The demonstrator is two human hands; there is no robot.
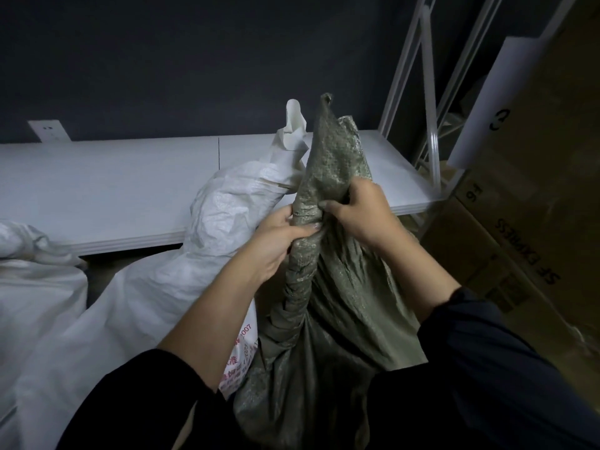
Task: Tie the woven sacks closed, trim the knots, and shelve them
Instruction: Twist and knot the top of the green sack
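Now, the tying step: green woven sack point(341, 319) stands at 6 o'clock, its gathered neck point(328, 164) pointing to 12. Left hand point(276, 245) is clenched round the twisted neck, and right hand point(357, 216) pinches loose cloth at its 3 o'clock. No knot visible; I judge the next move needs the free top looped through, twist held tight, shelf board point(97, 190) waiting at 10 o'clock.
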